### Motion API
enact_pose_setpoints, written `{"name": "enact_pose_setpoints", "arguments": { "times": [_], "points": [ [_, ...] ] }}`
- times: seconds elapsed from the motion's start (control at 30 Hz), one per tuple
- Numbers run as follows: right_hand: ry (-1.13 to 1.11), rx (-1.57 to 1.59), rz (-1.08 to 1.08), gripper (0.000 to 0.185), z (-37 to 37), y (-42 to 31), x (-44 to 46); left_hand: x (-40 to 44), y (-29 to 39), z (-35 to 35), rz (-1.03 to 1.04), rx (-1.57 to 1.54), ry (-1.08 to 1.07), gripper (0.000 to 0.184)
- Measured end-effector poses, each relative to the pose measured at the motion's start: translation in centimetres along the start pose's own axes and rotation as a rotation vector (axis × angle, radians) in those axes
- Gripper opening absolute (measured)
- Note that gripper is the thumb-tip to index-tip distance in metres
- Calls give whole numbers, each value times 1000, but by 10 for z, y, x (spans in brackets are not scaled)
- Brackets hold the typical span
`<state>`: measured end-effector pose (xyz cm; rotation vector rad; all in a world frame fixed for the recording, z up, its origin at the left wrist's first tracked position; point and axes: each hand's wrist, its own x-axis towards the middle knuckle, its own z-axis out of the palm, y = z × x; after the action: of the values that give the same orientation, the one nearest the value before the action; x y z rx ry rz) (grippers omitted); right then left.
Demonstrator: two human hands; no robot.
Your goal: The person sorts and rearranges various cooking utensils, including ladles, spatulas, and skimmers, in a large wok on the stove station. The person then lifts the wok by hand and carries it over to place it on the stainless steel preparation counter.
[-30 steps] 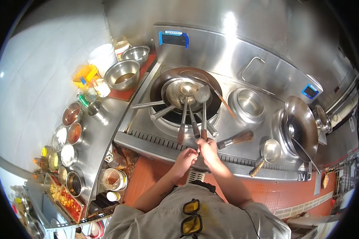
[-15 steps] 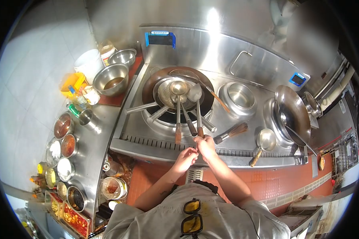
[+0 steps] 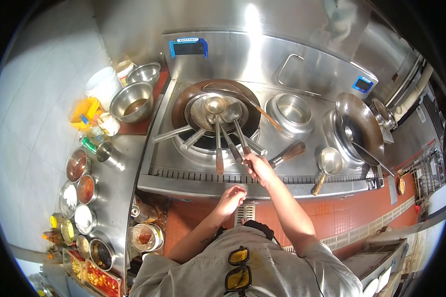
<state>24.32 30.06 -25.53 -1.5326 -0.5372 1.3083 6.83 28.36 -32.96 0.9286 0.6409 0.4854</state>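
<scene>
My right hand (image 3: 258, 168) is closed round the lower end of the handle of a wok spatula (image 3: 231, 113). The spatula's blade rests over the strainers in the left wok (image 3: 183, 101). My left hand (image 3: 232, 199) hovers in front of the stove edge, fingers loosely curled and slightly apart, nothing visible in it. Beside the spatula lie a ladle (image 3: 215, 105) with a wooden handle and another dark-handled tool (image 3: 234, 152), its head partly hidden. A wire skimmer (image 3: 262, 115) leans across the wok's rim. Just right of my right hand lies a bamboo wok brush (image 3: 288, 153).
A round burner pot (image 3: 294, 110) sits mid-stove. Another wok (image 3: 362, 128) stands tilted at right with a ladle in it. A wooden-handled scoop (image 3: 330, 161) lies near the front edge. Seasoning bowls (image 3: 85, 219) and a large steel bowl (image 3: 132, 102) line the left counter.
My right hand has moved a little right and away from my left hand, still on the spatula handle. The spatula's blade has shifted slightly left. My left hand stays low.
</scene>
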Motion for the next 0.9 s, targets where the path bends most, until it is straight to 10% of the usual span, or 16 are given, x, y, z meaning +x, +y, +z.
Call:
{"name": "enact_pose_setpoints", "arguments": {
  "times": [0.63,0.9],
  "points": [
    [-125,189,-34,27,-68,62,-132,4,-79,70,-184,72,-274,8],
    [-883,369,-682,46,-62,-64,-262,38,-145,133,-407,669,-392,13]
  ]
}}
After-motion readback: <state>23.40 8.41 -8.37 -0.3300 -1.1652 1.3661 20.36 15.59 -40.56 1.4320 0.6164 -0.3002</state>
